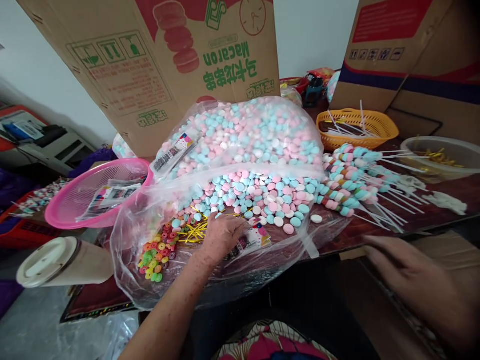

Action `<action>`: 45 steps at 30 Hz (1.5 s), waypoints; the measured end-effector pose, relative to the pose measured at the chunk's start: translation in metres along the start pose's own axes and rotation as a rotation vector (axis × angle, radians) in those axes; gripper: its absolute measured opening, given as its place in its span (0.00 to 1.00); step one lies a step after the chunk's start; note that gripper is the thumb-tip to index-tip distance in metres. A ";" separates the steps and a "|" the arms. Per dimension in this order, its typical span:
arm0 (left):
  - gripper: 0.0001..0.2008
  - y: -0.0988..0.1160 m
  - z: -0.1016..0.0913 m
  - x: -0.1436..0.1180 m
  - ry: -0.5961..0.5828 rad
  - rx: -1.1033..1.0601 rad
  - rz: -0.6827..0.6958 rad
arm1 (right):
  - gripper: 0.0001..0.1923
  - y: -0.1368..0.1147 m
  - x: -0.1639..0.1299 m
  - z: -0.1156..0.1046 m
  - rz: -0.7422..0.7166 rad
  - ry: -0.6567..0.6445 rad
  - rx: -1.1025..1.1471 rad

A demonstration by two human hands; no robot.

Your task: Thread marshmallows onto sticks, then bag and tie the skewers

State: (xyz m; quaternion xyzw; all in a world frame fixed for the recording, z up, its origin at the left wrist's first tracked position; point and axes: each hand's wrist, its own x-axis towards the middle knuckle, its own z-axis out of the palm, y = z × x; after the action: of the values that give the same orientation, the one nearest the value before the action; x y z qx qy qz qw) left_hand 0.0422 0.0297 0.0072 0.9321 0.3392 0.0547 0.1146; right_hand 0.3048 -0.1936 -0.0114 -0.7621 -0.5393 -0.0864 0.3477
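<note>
My left hand [224, 233] is over the front of the table, its fingers bent down and pressed together at a stack of small printed plastic bags [258, 237]. What lies under the fingertips is hidden. Gold twist ties [193, 227] lie beside it, with colourful ring-shaped candies [159, 252] further left. Behind the hand, pink, blue and white candies [270, 195] spill from a large clear plastic bag [240, 127]. My right hand [408, 275], blurred, is below the table edge at the right, near cardboard [442, 255]; its fingers stretch left, apart, with nothing visible in them.
Candy skewers [347, 182] are piled at the right, before a yellow basket [386, 130] of sticks and a clear bowl [465, 155] with gold ties. A pink basket [60, 210] and a lidded cup [86, 262] stand left. Cardboard boxes [131, 100] rise behind.
</note>
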 end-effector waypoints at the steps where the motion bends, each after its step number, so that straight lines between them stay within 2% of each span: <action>1: 0.14 0.002 -0.007 -0.006 0.032 -0.007 0.031 | 0.15 -0.015 0.014 0.017 -0.112 -0.015 0.054; 3: 0.12 0.009 -0.022 -0.018 0.052 -0.060 0.125 | 0.19 -0.053 0.039 0.046 -0.278 -0.054 0.187; 4: 0.12 0.014 -0.028 -0.024 0.036 -0.110 0.172 | 0.20 -0.073 0.048 0.058 -0.348 -0.122 0.268; 6: 0.13 0.023 -0.035 -0.035 0.007 -0.211 0.208 | 0.10 -0.108 0.059 0.072 -0.472 -0.291 0.469; 7: 0.13 0.027 -0.035 -0.040 0.021 -0.244 0.183 | 0.09 -0.121 0.060 0.077 -0.454 -0.325 0.519; 9: 0.11 0.036 -0.030 -0.048 0.111 -0.275 0.061 | 0.11 -0.134 0.056 0.081 -0.329 -0.359 0.570; 12: 0.15 0.051 -0.013 -0.053 0.188 -0.368 -0.138 | 0.11 -0.133 0.046 0.079 -0.107 -0.385 0.607; 14: 0.06 0.059 -0.003 -0.052 0.151 -0.525 -0.206 | 0.12 -0.128 0.042 0.074 0.021 -0.435 0.676; 15: 0.05 0.062 0.000 -0.051 0.125 -0.613 -0.215 | 0.11 -0.126 0.042 0.071 0.083 -0.465 0.717; 17: 0.10 0.064 0.002 -0.048 0.071 -0.776 -0.187 | 0.08 -0.121 0.045 0.064 0.144 -0.542 0.805; 20: 0.11 0.061 0.000 -0.043 -0.032 -0.913 -0.091 | 0.07 -0.117 0.050 0.057 0.063 -0.644 0.898; 22: 0.11 0.058 -0.001 -0.040 -0.077 -0.912 -0.052 | 0.07 -0.115 0.051 0.055 0.036 -0.626 0.910; 24: 0.12 0.055 0.000 -0.038 -0.072 -0.868 -0.048 | 0.10 -0.114 0.050 0.057 0.031 -0.562 0.875; 29: 0.09 0.054 0.011 -0.037 0.018 -0.813 -0.135 | 0.18 -0.110 0.037 0.069 0.065 -0.441 0.740; 31: 0.10 0.056 0.015 -0.035 0.072 -0.740 -0.110 | 0.21 -0.107 0.032 0.074 0.123 -0.410 0.749; 36: 0.13 0.061 0.021 -0.032 0.177 -0.493 0.097 | 0.24 -0.099 0.034 0.075 0.338 -0.470 0.895; 39: 0.15 0.061 0.022 -0.031 0.171 -0.466 0.084 | 0.17 -0.097 0.042 0.069 0.342 -0.590 1.084; 41: 0.16 0.059 0.021 -0.031 0.142 -0.490 0.071 | 0.16 -0.097 0.046 0.068 0.367 -0.679 1.169; 43: 0.16 0.058 0.020 -0.031 0.106 -0.535 0.055 | 0.16 -0.098 0.045 0.071 0.421 -0.660 1.158; 45: 0.14 0.057 0.020 -0.031 0.069 -0.587 0.025 | 0.18 -0.099 0.043 0.076 0.447 -0.544 1.105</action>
State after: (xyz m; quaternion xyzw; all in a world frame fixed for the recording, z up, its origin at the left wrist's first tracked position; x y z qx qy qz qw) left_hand 0.0569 -0.0363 0.0016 0.8609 0.3008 0.1834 0.3671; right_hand 0.2161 -0.0960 -0.0034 -0.5598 -0.4014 0.4736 0.5489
